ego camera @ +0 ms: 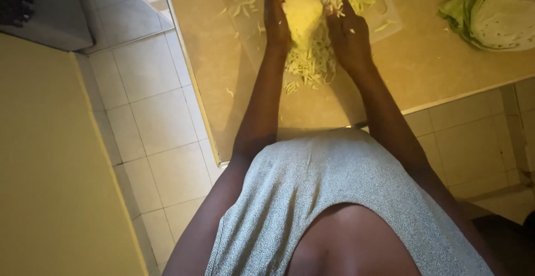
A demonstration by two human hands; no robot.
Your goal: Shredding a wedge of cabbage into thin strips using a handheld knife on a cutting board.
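Left hand: my left hand [277, 22] presses against the left side of a mound of shredded cabbage [305, 28], fingers curled at the top edge of the view.
Right hand: my right hand [348, 36] closes in on the mound's right side, shreds clinging to its back.
Surface: a pale cutting board [384, 17] on a beige counter [223, 75].
Right of board: a cut cabbage piece [490, 22], well apart.
Below left: a white tiled floor [150, 120].
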